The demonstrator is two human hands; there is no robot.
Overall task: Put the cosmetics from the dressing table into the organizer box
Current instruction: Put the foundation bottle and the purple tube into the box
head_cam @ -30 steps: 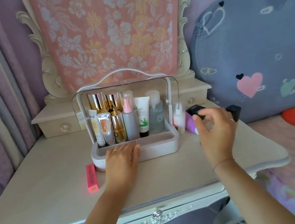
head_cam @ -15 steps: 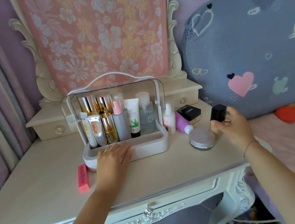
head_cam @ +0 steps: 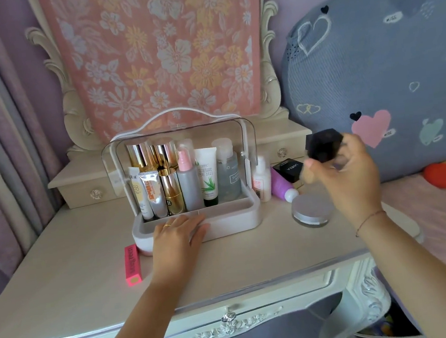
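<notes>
The organizer box (head_cam: 231,218) stands mid-table, its clear lid raised, with several tubes and bottles upright inside. My left hand (head_cam: 178,236) lies flat against its front edge. My right hand (head_cam: 348,179) is lifted above the table to the box's right and grips a foundation bottle with a black cap (head_cam: 323,145). Right of the box on the table are a small white bottle (head_cam: 261,179), a purple tube (head_cam: 280,186), a black compact (head_cam: 290,169) and a round silver jar (head_cam: 310,210). A pink lipstick box (head_cam: 132,264) lies left of the organizer.
The dressing table (head_cam: 62,284) has a mirror draped in pink floral cloth (head_cam: 164,53) and small drawers behind the box. A bed with a large grey cushion (head_cam: 388,72) adjoins the right side. Curtains hang at the left.
My right hand has closed on the black-capped bottle and lifted it off the table, tilting it. My left hand has stayed on the organizer's front.
</notes>
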